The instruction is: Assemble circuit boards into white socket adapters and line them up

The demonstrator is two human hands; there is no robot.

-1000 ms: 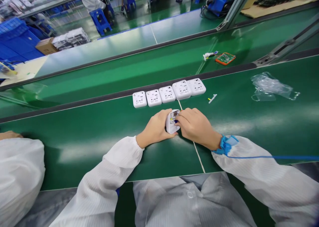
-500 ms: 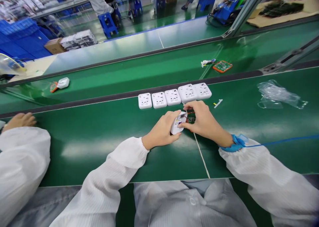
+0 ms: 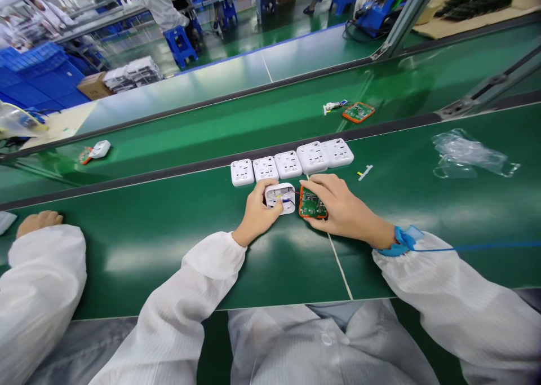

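My left hand (image 3: 258,211) grips a white plastic housing (image 3: 288,191) by its left side, its open inside facing up and the thumb over the near rim. Small parts and wires show within it. To its right, my right hand (image 3: 332,204) holds a green circuit board (image 3: 311,202) with an orange edge between thumb and fingers. Thin wires run between housing and board. Just beyond my hands, several white housings (image 3: 288,164) stand in a row, slotted faces up. A blue wrist strap (image 3: 399,242) circles my right wrist.
A small white part (image 3: 365,172) and clear plastic bags (image 3: 473,155) lie to the right. On the belt beyond are another orange-edged board (image 3: 358,112), a wired part (image 3: 335,106) and a white housing (image 3: 100,149). A co-worker's hand (image 3: 39,222) rests at left. A metal post (image 3: 490,89) stands right.
The white housing has moved left and turned so its inside faces up. My right hand has drawn apart from it, and the board it holds now shows flat. Items on the far belt have shifted left.
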